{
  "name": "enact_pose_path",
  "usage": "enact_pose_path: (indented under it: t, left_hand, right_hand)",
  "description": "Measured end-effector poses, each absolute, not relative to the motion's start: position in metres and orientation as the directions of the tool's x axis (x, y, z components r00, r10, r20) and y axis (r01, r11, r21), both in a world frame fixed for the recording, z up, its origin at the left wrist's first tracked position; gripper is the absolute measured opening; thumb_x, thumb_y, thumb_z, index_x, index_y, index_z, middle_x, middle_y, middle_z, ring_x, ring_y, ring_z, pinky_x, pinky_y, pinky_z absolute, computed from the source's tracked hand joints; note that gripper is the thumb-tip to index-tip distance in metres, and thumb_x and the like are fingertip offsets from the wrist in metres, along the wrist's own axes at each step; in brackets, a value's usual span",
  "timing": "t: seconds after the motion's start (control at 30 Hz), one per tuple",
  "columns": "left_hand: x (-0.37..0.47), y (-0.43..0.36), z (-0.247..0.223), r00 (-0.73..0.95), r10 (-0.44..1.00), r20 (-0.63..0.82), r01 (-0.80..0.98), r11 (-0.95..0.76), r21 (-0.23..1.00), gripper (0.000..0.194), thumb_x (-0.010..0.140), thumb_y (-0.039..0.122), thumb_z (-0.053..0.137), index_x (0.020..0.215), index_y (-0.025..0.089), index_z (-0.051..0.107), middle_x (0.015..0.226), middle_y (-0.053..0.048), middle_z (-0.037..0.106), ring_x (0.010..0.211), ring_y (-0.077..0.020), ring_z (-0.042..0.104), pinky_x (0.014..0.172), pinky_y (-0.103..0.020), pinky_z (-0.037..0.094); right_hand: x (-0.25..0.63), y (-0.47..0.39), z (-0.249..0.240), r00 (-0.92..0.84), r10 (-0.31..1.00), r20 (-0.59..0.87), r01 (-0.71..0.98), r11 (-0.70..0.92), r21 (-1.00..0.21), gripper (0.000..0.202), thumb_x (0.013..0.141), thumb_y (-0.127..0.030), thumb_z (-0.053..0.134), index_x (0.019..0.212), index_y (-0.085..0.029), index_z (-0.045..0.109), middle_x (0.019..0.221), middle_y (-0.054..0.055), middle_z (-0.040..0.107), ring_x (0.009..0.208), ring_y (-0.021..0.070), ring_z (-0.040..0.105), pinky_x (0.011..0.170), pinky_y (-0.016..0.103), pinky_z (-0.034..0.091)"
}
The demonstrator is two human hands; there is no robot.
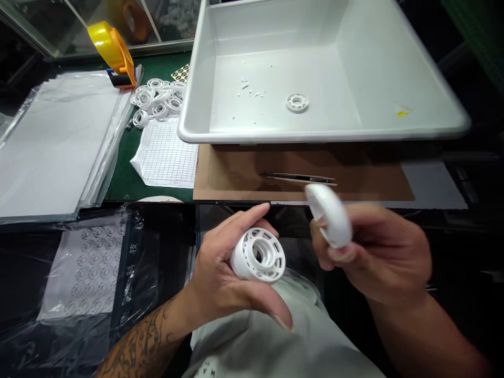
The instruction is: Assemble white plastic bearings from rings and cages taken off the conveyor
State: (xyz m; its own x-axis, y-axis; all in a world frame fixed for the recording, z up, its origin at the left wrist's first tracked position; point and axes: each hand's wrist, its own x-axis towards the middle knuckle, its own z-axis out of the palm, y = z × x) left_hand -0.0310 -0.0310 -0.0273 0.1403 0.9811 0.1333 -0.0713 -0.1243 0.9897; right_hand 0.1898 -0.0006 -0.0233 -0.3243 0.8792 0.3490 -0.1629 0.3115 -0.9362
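Note:
My left hand (232, 273) cradles a stack of white slotted plastic rings (258, 255), its fingers and thumb curved around the sides. The top ring's slotted face and round centre hole point up toward me. To the right, my right hand (378, 252) pinches one more white plastic ring (329, 214) between thumb and fingers, held on edge and slightly blurred. The two hands are apart, in front of the table edge. Another white ring (297, 103) lies flat in the large pale grey tray (275, 137).
Small white scraps (251, 93) lie in the tray. Tweezers (297, 178) rest on brown cardboard (228, 176). At left are piled white rings (159, 100), a gridded sheet (169, 152), a yellow tape dispenser (114, 52) and stacked bagged sheets (55, 142). A bag of rings (92, 268) sits lower left.

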Motion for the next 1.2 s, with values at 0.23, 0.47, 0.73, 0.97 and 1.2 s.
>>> enact_pose_path:
  t: [0.23,0.47,0.73,0.97,1.2]
  left_hand:
    - [-0.031,-0.031,-0.029,0.194,0.974,0.115,-0.126,-0.092,0.988,0.095,0.056,0.057,0.096,0.144,0.031,0.070,0.100,-0.003,0.078,0.085,-0.0190,0.071,0.085,-0.027,0.060]
    - [-0.031,-0.029,-0.036,0.194,0.969,0.152,-0.182,-0.117,0.976,0.105,0.046,0.054,0.100,0.145,0.033,0.069,0.098,-0.001,0.079,0.081,-0.0174,0.071,0.081,-0.025,0.059]
    - [-0.037,-0.030,-0.034,0.226,0.974,0.003,-0.205,0.044,0.978,0.104,0.051,0.043,0.105,0.147,0.034,0.067,0.107,-0.003,0.080,0.084,-0.0157,0.070,0.078,-0.022,0.057]
    - [-0.039,-0.032,-0.030,0.223,0.975,-0.003,-0.205,0.050,0.977,0.096,0.054,0.050,0.101,0.144,0.040,0.068,0.107,0.000,0.080,0.087,-0.0141,0.070,0.081,-0.020,0.055]
    - [-0.039,-0.032,-0.031,0.240,0.970,-0.024,-0.133,0.058,0.989,0.107,0.054,0.057,0.099,0.150,0.027,0.064,0.109,-0.004,0.079,0.093,-0.0197,0.072,0.085,-0.026,0.058]
  right_hand:
    - [0.182,-0.015,-0.033,-0.390,0.858,0.334,-0.269,0.241,-0.932,0.014,0.110,-0.034,0.076,0.122,-0.028,0.076,0.070,-0.001,0.070,0.050,0.0150,0.063,0.049,0.023,0.050]
    - [0.176,-0.015,-0.035,-0.454,0.833,0.317,-0.299,0.193,-0.934,0.017,0.111,-0.032,0.074,0.126,-0.025,0.073,0.071,0.000,0.069,0.051,0.0137,0.062,0.048,0.021,0.045]
    - [0.172,-0.019,-0.042,-0.380,0.891,0.249,-0.421,0.073,-0.904,0.012,0.110,-0.032,0.077,0.120,-0.025,0.076,0.071,0.000,0.073,0.044,0.0116,0.061,0.042,0.017,0.045]
    - [0.171,-0.029,-0.043,-0.330,0.920,0.213,-0.459,0.041,-0.888,0.014,0.106,-0.032,0.082,0.117,-0.026,0.075,0.074,0.001,0.075,0.050,0.0143,0.068,0.046,0.017,0.053]
    - [0.168,-0.016,-0.040,-0.482,0.790,0.379,-0.170,0.340,-0.925,0.021,0.111,-0.037,0.074,0.103,-0.018,0.073,0.071,0.002,0.070,0.052,0.0131,0.063,0.049,0.021,0.047]
